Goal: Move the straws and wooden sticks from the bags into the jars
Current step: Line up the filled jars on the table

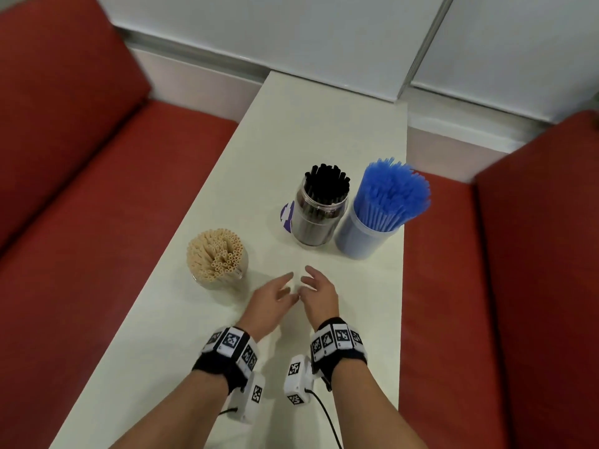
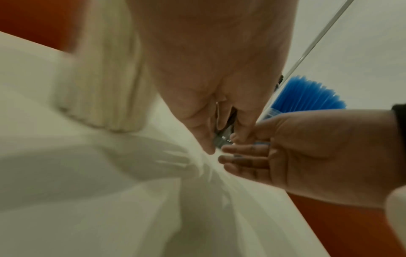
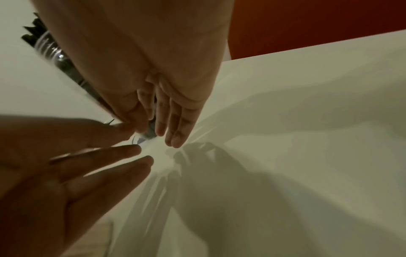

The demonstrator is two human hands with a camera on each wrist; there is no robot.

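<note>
1. While both wrist views show only palms and blur, the head view shows the left hand (image 1: 270, 303) and right hand (image 1: 319, 294) spread, empty, over the table (image 1: 311, 131).
2. Beige straws (image 1: 215, 254) fill the near-left jar (image 1: 217, 280); black straws (image 1: 325, 186) and blue straws (image 1: 393, 196) stand in far jars.

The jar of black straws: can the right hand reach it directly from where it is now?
Probably yes. The right hand is open and holds nothing, and only bare table lies between it and the jar of black straws; the blue straws stand to the side.

In your left wrist view, the beige straws (image 2: 105, 83) are smeared by blur, and your left hand (image 2: 208, 73) covers most of the black-straw jar (image 2: 222, 139). Your right hand (image 3: 140, 57) hides that jar's (image 3: 63, 60) lower half too.
</note>
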